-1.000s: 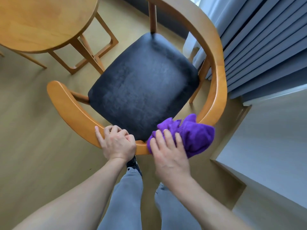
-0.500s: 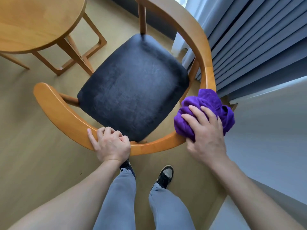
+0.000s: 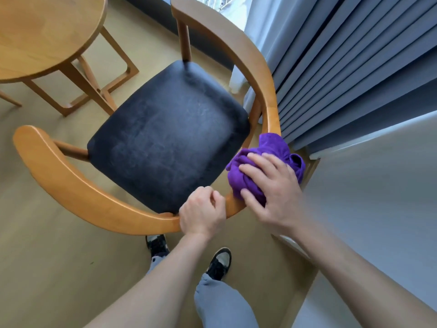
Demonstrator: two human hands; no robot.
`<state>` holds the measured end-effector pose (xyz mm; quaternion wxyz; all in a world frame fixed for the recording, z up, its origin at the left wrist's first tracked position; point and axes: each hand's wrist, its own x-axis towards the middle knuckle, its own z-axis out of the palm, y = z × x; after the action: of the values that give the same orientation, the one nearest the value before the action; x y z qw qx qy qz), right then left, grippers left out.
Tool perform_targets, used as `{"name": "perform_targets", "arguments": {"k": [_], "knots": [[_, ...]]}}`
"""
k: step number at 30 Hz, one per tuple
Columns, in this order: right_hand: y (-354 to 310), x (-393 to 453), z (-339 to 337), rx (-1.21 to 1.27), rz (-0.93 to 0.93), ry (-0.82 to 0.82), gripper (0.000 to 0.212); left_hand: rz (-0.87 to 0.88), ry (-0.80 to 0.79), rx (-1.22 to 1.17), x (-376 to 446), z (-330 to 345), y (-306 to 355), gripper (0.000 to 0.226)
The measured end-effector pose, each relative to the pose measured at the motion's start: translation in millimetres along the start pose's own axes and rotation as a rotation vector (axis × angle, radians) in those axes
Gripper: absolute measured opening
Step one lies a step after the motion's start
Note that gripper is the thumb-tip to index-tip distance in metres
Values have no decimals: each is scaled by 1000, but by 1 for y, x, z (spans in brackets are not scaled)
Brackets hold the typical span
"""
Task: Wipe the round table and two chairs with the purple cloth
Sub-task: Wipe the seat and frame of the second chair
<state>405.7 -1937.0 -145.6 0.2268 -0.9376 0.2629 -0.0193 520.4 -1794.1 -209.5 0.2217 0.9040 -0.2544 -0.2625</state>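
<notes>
A wooden chair (image 3: 71, 188) with a curved backrest rail and a dark padded seat (image 3: 165, 136) stands in front of me. My left hand (image 3: 202, 215) grips the rail near its middle, fingers curled over the top. My right hand (image 3: 272, 183) lies on the bunched purple cloth (image 3: 272, 147) with spread fingers, pressing it onto the rail's right bend. The round wooden table (image 3: 42, 31) is at the upper left. No second chair is in view.
Grey pleated curtains (image 3: 354, 67) hang close behind the chair's right side. A pale grey wall or cabinet (image 3: 378, 197) fills the right. The table's wooden legs (image 3: 82, 84) stand left of the seat. My shoes (image 3: 220, 261) are on the wood floor below the rail.
My right hand carried the cloth rightward along the rail to the right bend, then drew it slightly back. My left hand shifted right along the rail, closer to the cloth.
</notes>
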Motion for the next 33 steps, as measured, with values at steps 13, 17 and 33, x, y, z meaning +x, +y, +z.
{"name": "perform_targets", "arguments": {"k": [13,17,33], "knots": [[-5,47,0,137,423,115,48,62,89,11,-1,5,-5,42],[-16,30,10,98,443,79,54,56,98,13,-1,6,-6,42],[75,168,4,-147,259,-103,72,0,-63,60,4,5,-3,28]]}}
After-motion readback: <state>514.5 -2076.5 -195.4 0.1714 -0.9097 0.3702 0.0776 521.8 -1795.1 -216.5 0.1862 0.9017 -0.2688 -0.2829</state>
